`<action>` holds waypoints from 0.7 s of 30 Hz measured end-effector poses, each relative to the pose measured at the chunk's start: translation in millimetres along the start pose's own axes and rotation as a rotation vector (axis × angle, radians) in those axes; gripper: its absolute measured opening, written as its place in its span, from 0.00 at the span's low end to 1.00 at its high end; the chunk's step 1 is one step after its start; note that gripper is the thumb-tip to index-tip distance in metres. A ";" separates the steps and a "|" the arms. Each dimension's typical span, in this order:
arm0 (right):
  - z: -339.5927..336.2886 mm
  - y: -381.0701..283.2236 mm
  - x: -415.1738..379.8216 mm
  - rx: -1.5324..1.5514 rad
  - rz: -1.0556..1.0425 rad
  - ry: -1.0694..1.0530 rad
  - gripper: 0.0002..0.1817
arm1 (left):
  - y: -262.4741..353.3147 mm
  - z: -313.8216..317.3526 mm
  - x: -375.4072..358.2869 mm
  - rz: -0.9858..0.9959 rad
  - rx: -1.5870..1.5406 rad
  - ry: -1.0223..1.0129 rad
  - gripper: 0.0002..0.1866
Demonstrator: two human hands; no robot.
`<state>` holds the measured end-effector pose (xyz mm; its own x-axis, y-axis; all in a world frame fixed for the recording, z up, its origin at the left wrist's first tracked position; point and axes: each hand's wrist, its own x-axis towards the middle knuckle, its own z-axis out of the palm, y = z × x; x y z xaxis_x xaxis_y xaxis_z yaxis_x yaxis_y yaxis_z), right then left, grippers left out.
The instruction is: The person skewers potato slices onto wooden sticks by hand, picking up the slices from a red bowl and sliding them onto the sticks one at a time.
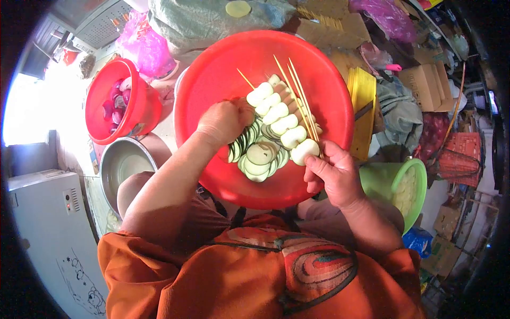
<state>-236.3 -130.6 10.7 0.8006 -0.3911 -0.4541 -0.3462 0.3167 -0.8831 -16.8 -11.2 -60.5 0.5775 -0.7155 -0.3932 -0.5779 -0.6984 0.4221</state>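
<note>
My right hand (336,173) grips the lower end of a wooden skewer (245,78) threaded with several plump white pieces (282,124). Several bare wooden sticks (301,91) run beside it from the same hand. My left hand (224,121) is inside a large red basin (207,64), fingers curled near the skewer's far end. Its fingertips are partly hidden, and I cannot make out what they hold. Under and beside the left hand lie thin round pale vegetable slices (260,158) with dark or green rims, piled in the basin.
A smaller red bucket (149,103) with purple round vegetables (116,103) stands at left, above a metal bowl (109,167). A green bucket (419,170) with pale contents sits at right. Beyond the basin are a yellow crate (361,114), a sack (196,21) and cardboard boxes (430,87).
</note>
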 end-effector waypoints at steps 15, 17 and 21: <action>1.3 -2.1 -1.9 -0.003 -0.002 0.008 0.10 | -7.0 -9.0 7.5 -0.116 -0.624 0.106 0.10; 2.2 -4.2 -4.1 -0.011 0.033 -0.021 0.09 | -17.6 -15.4 14.2 -0.128 -1.181 0.202 0.06; -2.9 -1.5 -3.8 -0.015 0.089 -0.089 0.12 | -4.2 -55.8 -7.0 -0.164 -1.503 0.236 0.04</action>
<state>-240.2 -132.1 13.4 0.8065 -0.2833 -0.5190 -0.4243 0.3339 -0.8417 13.8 -2.3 -13.9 0.7344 -0.5138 -0.4434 0.5167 -0.0004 0.8562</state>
